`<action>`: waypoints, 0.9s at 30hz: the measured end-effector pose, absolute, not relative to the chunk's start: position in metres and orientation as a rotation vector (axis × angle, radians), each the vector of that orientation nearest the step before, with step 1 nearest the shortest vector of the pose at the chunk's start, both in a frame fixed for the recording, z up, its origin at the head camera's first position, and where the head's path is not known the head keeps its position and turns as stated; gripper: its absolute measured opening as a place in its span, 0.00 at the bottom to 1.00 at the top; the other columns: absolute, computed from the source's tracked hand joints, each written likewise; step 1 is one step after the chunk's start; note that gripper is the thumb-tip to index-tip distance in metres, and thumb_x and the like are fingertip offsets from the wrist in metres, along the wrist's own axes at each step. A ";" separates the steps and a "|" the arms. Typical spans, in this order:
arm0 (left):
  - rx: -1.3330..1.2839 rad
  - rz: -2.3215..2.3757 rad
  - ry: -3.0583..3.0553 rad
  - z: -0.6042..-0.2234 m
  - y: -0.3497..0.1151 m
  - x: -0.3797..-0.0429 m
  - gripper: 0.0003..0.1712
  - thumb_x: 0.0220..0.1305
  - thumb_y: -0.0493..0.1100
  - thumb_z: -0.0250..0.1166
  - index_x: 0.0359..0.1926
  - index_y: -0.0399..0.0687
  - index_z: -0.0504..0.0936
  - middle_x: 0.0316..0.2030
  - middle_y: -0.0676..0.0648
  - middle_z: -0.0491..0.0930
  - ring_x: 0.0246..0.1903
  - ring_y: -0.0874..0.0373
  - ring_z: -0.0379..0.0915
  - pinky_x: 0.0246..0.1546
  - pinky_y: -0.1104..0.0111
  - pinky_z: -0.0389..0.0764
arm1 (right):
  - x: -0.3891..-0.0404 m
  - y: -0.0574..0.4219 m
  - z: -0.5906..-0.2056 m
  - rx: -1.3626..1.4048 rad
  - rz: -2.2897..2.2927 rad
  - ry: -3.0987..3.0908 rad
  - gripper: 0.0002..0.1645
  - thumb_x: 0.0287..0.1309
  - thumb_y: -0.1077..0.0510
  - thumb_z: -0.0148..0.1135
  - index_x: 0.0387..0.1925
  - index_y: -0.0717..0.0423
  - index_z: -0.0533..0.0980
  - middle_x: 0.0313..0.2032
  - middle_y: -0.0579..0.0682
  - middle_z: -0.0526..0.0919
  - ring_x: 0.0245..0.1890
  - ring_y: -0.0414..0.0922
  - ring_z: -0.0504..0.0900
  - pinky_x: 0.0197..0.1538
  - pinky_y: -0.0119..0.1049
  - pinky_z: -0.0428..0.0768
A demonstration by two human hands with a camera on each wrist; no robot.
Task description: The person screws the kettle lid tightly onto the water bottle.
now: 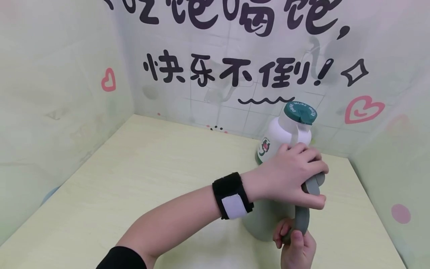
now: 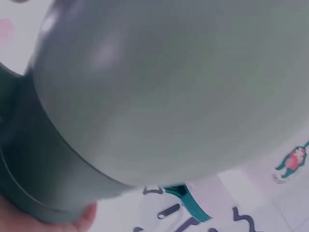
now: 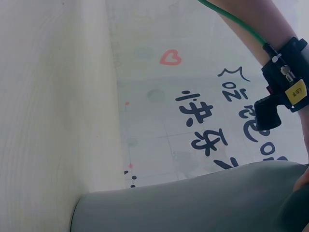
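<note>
A grey-green thermos jug (image 1: 262,220) stands on the table in the right half of the head view. My left hand (image 1: 290,175) grips its top from above, with fingers bent over the far side and the thumb reaching right. Most of the lid is hidden under that hand; a grey part (image 1: 312,185) shows between thumb and fingers. Low on the jug's grey handle (image 1: 302,220), my right hand (image 1: 299,248) holds on with thumb and curled fingers. The jug's body (image 2: 174,96) fills much of the left wrist view, its darker collar (image 2: 53,159) at left.
Just behind the jug is a white bottle (image 1: 285,130) with a green lid (image 1: 300,112). Printed sheets with black characters and pink hearts (image 1: 364,109) wall the pale table (image 1: 161,157) at the back and both sides.
</note>
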State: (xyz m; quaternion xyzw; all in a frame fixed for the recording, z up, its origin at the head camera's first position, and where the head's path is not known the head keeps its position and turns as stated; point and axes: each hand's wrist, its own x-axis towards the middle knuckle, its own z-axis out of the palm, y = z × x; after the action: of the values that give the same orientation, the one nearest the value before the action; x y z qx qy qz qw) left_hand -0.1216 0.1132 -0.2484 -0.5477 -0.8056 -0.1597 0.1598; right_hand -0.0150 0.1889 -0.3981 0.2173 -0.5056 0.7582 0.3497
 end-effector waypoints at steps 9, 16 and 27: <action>-1.906 -0.626 -2.071 -0.252 0.105 -0.149 0.22 0.55 0.56 0.62 0.51 0.59 0.80 0.51 0.57 0.73 0.53 0.64 0.62 0.51 0.74 0.59 | -0.016 0.188 -0.399 0.588 1.983 -1.289 0.20 0.70 0.63 0.47 0.23 0.72 0.64 0.19 0.55 0.69 0.13 0.46 0.60 0.11 0.35 0.53; -1.937 -0.642 -2.071 -0.252 0.101 -0.151 0.24 0.56 0.58 0.62 0.53 0.59 0.79 0.54 0.56 0.73 0.57 0.65 0.60 0.54 0.73 0.57 | -0.017 0.188 -0.400 0.610 1.973 -1.282 0.20 0.70 0.63 0.47 0.23 0.72 0.64 0.18 0.55 0.69 0.13 0.46 0.60 0.11 0.35 0.52; -1.418 -0.653 -2.564 -0.225 0.104 -0.111 0.35 0.57 0.67 0.58 0.63 0.59 0.71 0.55 0.60 0.68 0.53 0.66 0.60 0.48 0.67 0.60 | -0.018 0.189 -0.400 0.633 1.964 -1.254 0.21 0.70 0.62 0.49 0.22 0.73 0.63 0.18 0.56 0.69 0.14 0.46 0.60 0.10 0.33 0.52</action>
State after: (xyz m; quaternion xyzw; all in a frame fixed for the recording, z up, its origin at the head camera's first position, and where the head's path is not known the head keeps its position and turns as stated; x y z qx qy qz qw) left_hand -0.1107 0.1037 -0.2246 -0.4711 -0.8521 -0.2169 0.0700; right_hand -0.0181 0.1889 -0.3995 0.2452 -0.4854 0.7602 0.3555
